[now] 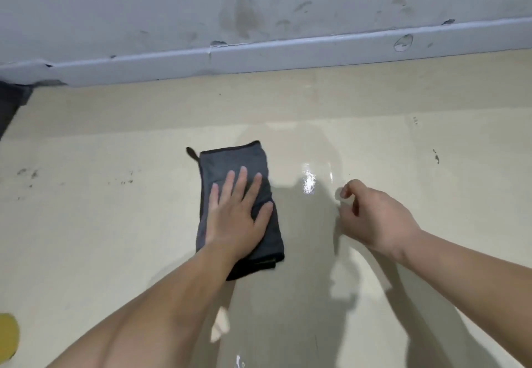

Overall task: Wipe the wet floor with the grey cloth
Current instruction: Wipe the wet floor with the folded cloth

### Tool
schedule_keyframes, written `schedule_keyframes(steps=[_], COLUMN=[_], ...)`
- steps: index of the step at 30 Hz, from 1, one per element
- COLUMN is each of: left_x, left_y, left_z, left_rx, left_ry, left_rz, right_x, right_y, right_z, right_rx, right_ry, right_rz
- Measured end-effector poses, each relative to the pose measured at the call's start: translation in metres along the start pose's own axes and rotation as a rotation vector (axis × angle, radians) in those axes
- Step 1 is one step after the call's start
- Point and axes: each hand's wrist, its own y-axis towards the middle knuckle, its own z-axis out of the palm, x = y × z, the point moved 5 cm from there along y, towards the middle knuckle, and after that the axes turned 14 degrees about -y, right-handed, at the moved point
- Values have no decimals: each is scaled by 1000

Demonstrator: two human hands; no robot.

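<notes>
Head view shows my left hand [236,212], fingers [243,177] spread flat, pressing the folded grey cloth [233,160] mid-wipe; next I should sweep it toward the wet sheen [309,183] right of those fingers, near my loosely curled, empty right hand [374,217].

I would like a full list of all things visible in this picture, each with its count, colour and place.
grey cloth: one, dark grey with black edging, folded, flat on the floor, centre
hanging loop: one, black, at the cloth's far left corner
floor: one, cream, with dark scuff marks at left
wet patch: one, glossy, reflecting light, right of the cloth
skirting board: one, pale blue-grey, chipped, along the foot of the wall
wall: one, grey, stained, at top
yellow object: one, cut off at the bottom left edge
dark object: one, at the left edge, unclear
left hand: flat, fingers spread, pressing on the cloth
right hand: loosely curled, holding nothing, above the wet patch
</notes>
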Motion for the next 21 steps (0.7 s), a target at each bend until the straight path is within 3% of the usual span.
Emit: schedule_keyframes(steps=[3, 10, 21], left_x=[6, -76, -244], left_y=[-21, -71, -15], left_z=[5, 36, 78], left_rx=[-27, 143, 270], left_ry=[-25, -86, -53], left_rz=[-169, 150, 562], right_x=[32, 36, -102], right_y=[-1, -6, -68], right_z=[6, -1, -17], right_rx=[-1, 43, -34], right_ry=[95, 60, 351], right_rz=[-46, -156, 396])
